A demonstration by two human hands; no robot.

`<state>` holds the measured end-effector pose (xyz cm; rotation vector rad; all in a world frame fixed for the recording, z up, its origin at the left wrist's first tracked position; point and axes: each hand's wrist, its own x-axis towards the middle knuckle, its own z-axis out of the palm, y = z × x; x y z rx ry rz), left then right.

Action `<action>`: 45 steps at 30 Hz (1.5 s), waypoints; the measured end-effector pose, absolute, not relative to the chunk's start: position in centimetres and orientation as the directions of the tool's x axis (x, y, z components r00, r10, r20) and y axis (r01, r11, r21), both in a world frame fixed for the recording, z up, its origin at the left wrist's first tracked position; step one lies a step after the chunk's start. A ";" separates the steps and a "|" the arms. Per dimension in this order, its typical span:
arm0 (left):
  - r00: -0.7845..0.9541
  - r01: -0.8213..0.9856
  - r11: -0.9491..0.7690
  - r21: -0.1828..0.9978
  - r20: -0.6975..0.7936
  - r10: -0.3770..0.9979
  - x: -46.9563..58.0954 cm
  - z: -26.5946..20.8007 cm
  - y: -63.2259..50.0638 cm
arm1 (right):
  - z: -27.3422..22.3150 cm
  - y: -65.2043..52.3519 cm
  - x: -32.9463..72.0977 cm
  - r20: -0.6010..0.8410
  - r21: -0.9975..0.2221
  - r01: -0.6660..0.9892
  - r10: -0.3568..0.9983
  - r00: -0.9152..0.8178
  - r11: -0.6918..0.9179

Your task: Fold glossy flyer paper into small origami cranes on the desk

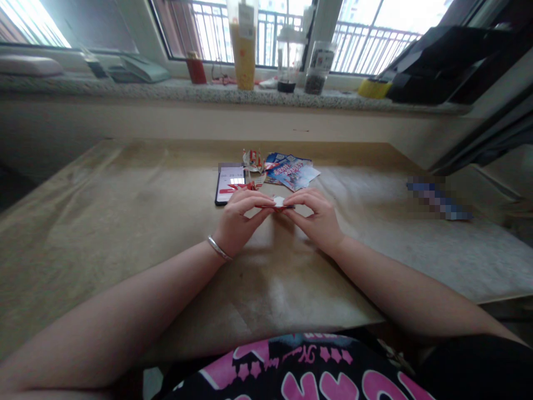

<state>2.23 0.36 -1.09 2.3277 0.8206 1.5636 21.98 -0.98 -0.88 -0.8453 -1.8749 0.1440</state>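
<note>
Between my two hands, just above the table, is a small folded piece of paper (278,202), white on top with a reddish edge. My left hand (242,213) pinches its left end between thumb and fingers, and a silver bangle circles that wrist. Its right end is pinched the same way by my right hand (316,215). Right behind my hands lie red-and-white folded paper shapes (253,161), their lower part partly covered by my left hand. A phone (225,186) with a lit screen lies beside them, and blue printed paper sheets (293,171) overlap to their right.
The table (145,222) has a wrinkled beige cover. A blurred blue packet-like item (439,200) lies at the far right. Along the windowsill (166,89) stand a tall yellow-filled container (244,50), a red jar (195,68), clear cups and a black bag (437,66).
</note>
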 end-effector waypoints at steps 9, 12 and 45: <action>0.288 0.323 -0.840 0.436 0.800 0.526 2.3 -1.1 0.5 | -0.8 -0.9 22.1 0.757 -0.447 0.453 0.596 -0.266 0.771; 0.315 0.337 -0.851 0.402 0.804 0.504 2.3 -1.0 0.5 | -0.7 -0.9 22.0 0.751 -0.452 0.462 0.605 -0.264 0.763; 0.514 0.536 -0.837 0.105 0.746 0.423 2.1 -0.9 0.4 | -1.1 -0.8 21.5 0.719 -0.395 0.479 0.588 -0.369 0.784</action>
